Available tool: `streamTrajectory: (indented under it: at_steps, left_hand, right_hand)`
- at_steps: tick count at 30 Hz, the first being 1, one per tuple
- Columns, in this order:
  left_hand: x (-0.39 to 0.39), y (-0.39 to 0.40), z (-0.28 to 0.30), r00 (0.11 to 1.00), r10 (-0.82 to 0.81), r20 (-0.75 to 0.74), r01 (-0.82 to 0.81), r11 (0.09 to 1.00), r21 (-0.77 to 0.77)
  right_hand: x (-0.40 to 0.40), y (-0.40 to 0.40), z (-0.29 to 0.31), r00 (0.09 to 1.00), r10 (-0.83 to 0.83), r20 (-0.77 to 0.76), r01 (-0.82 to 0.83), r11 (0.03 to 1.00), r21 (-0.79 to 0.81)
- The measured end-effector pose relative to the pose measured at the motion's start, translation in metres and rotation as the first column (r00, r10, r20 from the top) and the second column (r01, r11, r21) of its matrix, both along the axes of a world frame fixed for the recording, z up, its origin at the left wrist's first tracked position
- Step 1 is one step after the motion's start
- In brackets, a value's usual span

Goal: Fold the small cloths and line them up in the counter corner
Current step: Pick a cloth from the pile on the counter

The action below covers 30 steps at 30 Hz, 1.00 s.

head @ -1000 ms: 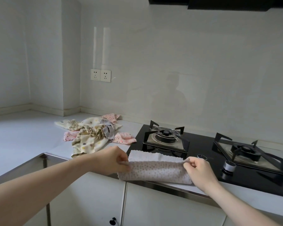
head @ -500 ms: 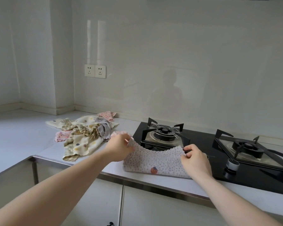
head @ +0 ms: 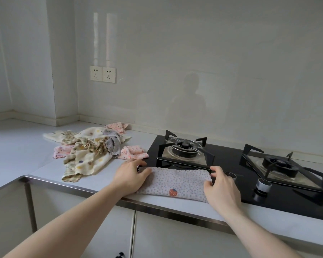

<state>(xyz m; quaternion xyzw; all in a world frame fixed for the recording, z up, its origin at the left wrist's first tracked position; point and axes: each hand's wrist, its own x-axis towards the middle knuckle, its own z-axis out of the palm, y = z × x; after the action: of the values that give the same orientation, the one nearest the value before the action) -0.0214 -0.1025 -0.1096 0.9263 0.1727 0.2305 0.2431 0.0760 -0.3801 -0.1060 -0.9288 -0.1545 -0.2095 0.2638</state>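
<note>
Dotted cloth [head: 177, 183] flat on the desk [head: 26, 161], near its front edge, far edge touching the stove [head: 231, 164]. Left hand [head: 131, 174] pressing the cloth's left end, fingers relaxed. Right hand [head: 219, 183] pinching its right end. Pile of cloths [head: 90, 149] left of the stove; bare desk beyond.

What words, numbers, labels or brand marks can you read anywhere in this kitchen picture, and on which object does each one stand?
No text can be read.
Dotted cloth: a small strawberry picture, no words.
Hob control knob: any markings too small to read.
Wall sockets: no legible lettering.
Patterned cloths in the pile: dots and checks only.
</note>
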Motion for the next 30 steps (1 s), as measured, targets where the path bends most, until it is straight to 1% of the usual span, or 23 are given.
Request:
streamTrajectory:
  at_steps: [3, 8, 11, 13, 16, 18, 20, 23, 25, 27, 30]
  left_hand:
    - [-0.002, 0.000, 0.000, 1.000, -0.017, -0.012, 0.018, 1.000, 0.006]
    - [-0.004, 0.003, -0.001, 0.999, -0.036, 0.041, 0.039, 0.996, -0.077]
    - [-0.005, 0.002, -0.001, 0.991, -0.054, 0.119, 0.073, 0.984, -0.162]
    - [-0.006, 0.001, 0.000, 0.984, -0.050, 0.170, 0.091, 0.965, -0.246]
    - [-0.008, 0.001, 0.001, 0.981, -0.019, 0.194, 0.089, 0.930, -0.356]
    - [-0.009, 0.001, 0.001, 0.977, -0.007, 0.211, 0.090, 0.917, -0.388]
    - [-0.011, 0.001, 0.001, 0.979, 0.003, 0.205, 0.078, 0.919, -0.387]
    - [-0.012, 0.004, 0.000, 0.983, 0.017, 0.185, 0.053, 0.929, -0.366]
    - [-0.013, 0.005, -0.001, 0.984, 0.021, 0.178, 0.047, 0.929, -0.367]
    - [-0.012, 0.005, -0.001, 0.985, 0.023, 0.172, 0.045, 0.925, -0.377]
    - [-0.012, 0.004, 0.000, 0.983, 0.033, 0.182, 0.046, 0.911, -0.410]
  right_hand:
    - [0.000, 0.001, -0.001, 1.000, -0.015, 0.005, 0.016, 0.998, -0.056]
    - [-0.002, 0.005, 0.002, 0.999, -0.047, -0.022, 0.043, 0.986, -0.159]
    - [-0.004, 0.009, 0.007, 0.996, -0.074, -0.055, 0.062, 0.977, -0.206]
    - [-0.003, 0.013, 0.011, 0.990, -0.081, -0.118, 0.054, 0.974, -0.221]
    - [0.001, 0.015, 0.025, 0.954, -0.063, -0.293, 0.001, 0.978, -0.209]
    - [0.004, 0.014, 0.035, 0.933, -0.033, -0.359, -0.017, 0.990, -0.137]
    - [0.009, 0.013, 0.042, 0.923, -0.010, -0.385, 0.010, 1.000, -0.001]
    - [0.011, 0.012, 0.048, 0.873, 0.028, -0.486, 0.067, 0.982, 0.178]
    - [0.011, 0.012, 0.048, 0.847, 0.054, -0.529, 0.093, 0.964, 0.248]
    - [0.013, 0.012, 0.047, 0.842, 0.064, -0.535, 0.110, 0.952, 0.287]
    - [0.019, 0.013, 0.047, 0.864, 0.085, -0.497, 0.113, 0.928, 0.355]
